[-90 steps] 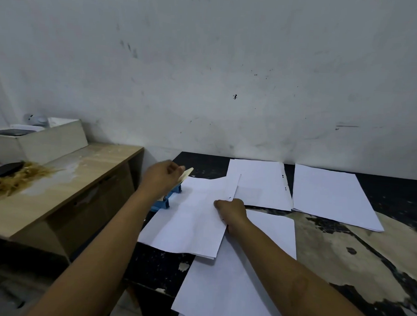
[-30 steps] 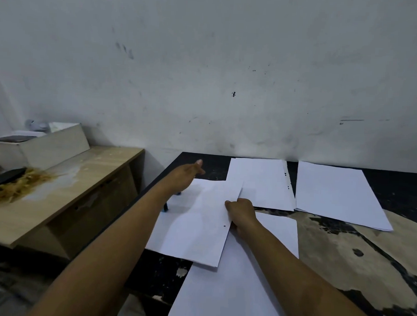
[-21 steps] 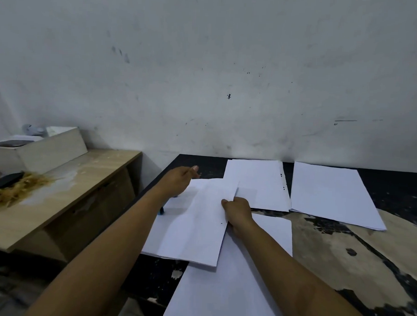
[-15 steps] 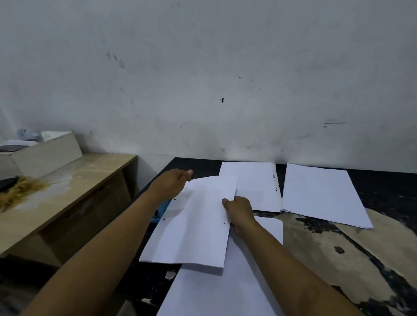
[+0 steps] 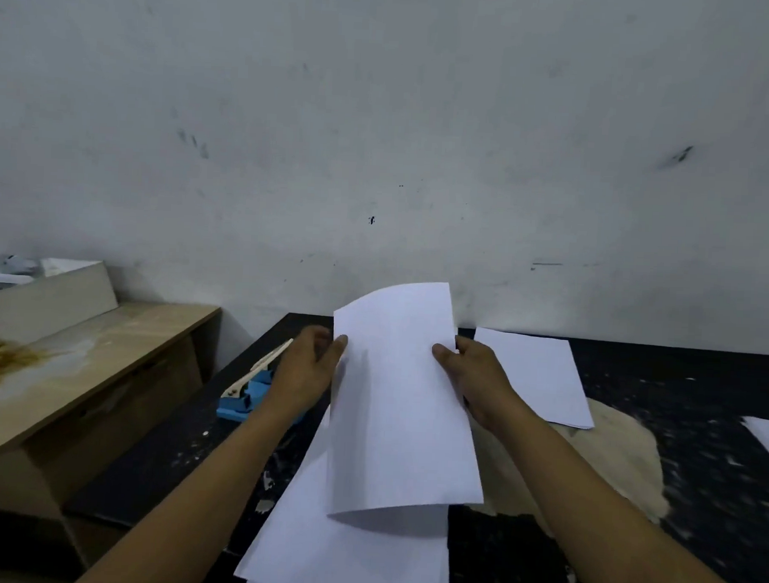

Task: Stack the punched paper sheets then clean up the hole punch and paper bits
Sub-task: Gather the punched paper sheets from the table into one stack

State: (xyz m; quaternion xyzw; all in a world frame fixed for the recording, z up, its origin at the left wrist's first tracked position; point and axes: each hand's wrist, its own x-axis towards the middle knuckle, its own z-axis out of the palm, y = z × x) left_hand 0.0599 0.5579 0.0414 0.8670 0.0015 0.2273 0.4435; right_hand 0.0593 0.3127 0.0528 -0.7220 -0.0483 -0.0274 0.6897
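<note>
Grey-white scuffed wall fills the upper field; below it, a black worn table with a pale bare patch where the coating is gone.

Held sheet — white, lifted clear of the table, bowed along its length, top edge up against the wall. Left hand grips its left edge, thumb on the front face, the other fingers behind the paper and hidden, so their spread cannot be told. Right hand grips its right edge the same way: thumb tip on the front, fingers curled behind.

Positions relative to the held sheet:
- Paper pile lies flat directly under and nearer than it, overhanging the table's near edge.
- Second stack lies flat just to the right, behind the right hand.
- Corner of another sheet far right, cut by the frame edge.
- Hole punch — blue base, pale lever raised — sits to the left, partly behind the left wrist.
- White paper bits scattered on the black surface at lower left.
- Wooden desk farther left, separate from the table, carrying a beige box.
</note>
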